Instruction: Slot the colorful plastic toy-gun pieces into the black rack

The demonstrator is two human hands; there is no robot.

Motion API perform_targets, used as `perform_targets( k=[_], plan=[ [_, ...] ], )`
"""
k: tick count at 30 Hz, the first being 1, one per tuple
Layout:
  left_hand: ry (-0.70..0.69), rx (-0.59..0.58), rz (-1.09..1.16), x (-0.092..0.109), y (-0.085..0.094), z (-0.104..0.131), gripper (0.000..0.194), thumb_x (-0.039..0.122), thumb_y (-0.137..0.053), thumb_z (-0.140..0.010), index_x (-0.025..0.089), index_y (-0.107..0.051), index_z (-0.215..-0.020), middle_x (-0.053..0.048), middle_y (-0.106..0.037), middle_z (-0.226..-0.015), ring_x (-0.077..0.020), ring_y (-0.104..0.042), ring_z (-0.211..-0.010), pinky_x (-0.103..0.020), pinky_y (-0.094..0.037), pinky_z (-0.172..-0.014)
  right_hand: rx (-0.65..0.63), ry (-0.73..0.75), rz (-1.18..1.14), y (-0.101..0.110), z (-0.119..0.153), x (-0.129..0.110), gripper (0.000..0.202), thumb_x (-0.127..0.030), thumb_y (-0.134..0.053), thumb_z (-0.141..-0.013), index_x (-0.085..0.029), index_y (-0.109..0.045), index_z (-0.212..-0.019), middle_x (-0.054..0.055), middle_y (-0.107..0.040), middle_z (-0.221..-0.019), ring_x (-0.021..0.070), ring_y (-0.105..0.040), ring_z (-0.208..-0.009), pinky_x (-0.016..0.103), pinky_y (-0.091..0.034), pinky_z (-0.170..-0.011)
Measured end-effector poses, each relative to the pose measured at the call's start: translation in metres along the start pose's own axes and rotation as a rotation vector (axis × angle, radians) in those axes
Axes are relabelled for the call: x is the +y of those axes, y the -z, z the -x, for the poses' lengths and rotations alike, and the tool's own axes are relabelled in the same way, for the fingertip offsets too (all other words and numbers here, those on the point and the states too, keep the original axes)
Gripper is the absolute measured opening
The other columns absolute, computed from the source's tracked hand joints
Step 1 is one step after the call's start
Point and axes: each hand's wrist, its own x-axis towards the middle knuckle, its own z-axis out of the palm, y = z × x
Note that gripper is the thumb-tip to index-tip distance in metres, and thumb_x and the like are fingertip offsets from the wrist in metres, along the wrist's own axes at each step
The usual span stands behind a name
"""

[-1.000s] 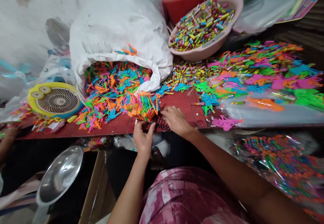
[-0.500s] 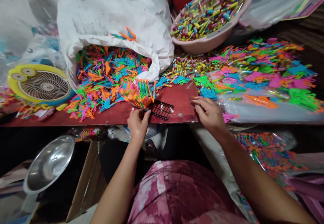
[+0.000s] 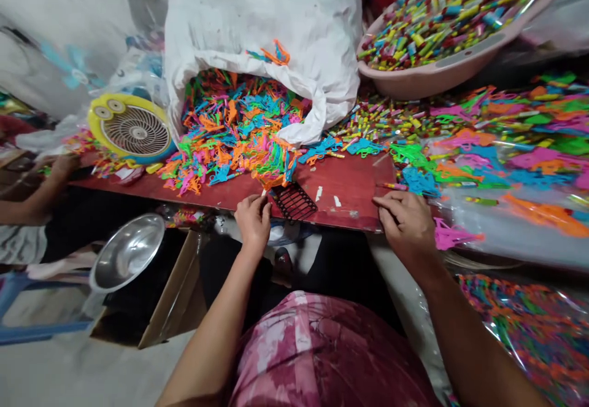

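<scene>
My left hand (image 3: 253, 221) is at the table's front edge, thumb and forefinger drawn together. A small pale tip shows at its fingers, below an orange plastic piece (image 3: 271, 181); what it grips is unclear. Just right of it lies a black plastic grid (image 3: 294, 202). Farther right, my right hand (image 3: 408, 223) has its fingers curled and thumb pressed to the forefinger over the edge; anything between them is hidden. A thin pink-and-yellow tube (image 3: 392, 186) lies just beyond its fingers. Colourful plastic toy pieces (image 3: 234, 149) spill from a white sack (image 3: 262, 20) in front.
A pink basin (image 3: 427, 78) full of small coloured tubes stands at the back right. Bagged toy guns (image 3: 543, 155) cover the right side. At left are a yellow fan (image 3: 133, 127), a metal bowl (image 3: 131, 250) over a cardboard box (image 3: 168, 293), and another person's arm (image 3: 43, 192).
The view has swung left, bringing the other person's arm into sight. My hands remain near the table edge, beside the grid and the thin tube.
</scene>
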Motion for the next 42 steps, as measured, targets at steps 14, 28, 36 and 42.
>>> perform_targets(
  k=[14,28,36,42],
  plan=[
    [-0.235,-0.012,-0.057,0.012,0.001,0.025,0.04,0.011,-0.055,-0.083,0.024,-0.069,-0.118,-0.01,-0.065,-0.114,-0.0254,-0.057,-0.104,-0.041,-0.047,-0.091,0.024,0.091,0.061,-0.003,0.0,0.003,0.023,-0.022,-0.052,-0.095,-0.021,-0.074,-0.104,0.009,-0.069,-0.102,0.0255,-0.059,-0.097,0.042,-0.045,-0.085],
    [-0.234,-0.126,-0.249,0.02,0.005,0.009,0.032,0.014,-0.051,-0.087,0.021,-0.069,-0.113,-0.01,-0.063,-0.101,-0.0261,-0.054,-0.09,-0.039,-0.048,-0.078,-0.011,0.098,-0.045,0.005,0.0,-0.002,0.024,-0.021,-0.053,-0.095,-0.02,-0.073,-0.109,0.01,-0.068,-0.104,0.025,-0.061,-0.099,0.043,-0.048,-0.088],
    [-0.263,-0.089,-0.153,0.016,0.004,0.007,0.03,0.014,-0.051,-0.086,0.02,-0.068,-0.11,-0.01,-0.064,-0.108,-0.0267,-0.056,-0.095,-0.04,-0.047,-0.081,0.121,-0.173,-0.004,0.065,-0.013,0.037,0.026,-0.03,-0.056,-0.093,-0.02,-0.072,-0.11,0.007,-0.068,-0.098,0.0203,-0.063,-0.085,0.035,-0.051,-0.077],
    [-0.297,0.01,-0.089,0.024,0.0,0.009,0.022,0.036,-0.06,-0.089,0.018,-0.067,-0.101,-0.009,-0.067,-0.107,-0.027,-0.058,-0.096,-0.04,-0.046,-0.084,-0.075,-0.256,0.189,0.087,-0.025,0.07,0.028,-0.032,-0.052,-0.09,-0.018,-0.073,-0.102,0.008,-0.068,-0.092,0.0218,-0.063,-0.082,0.034,-0.049,-0.073]
  ],
)
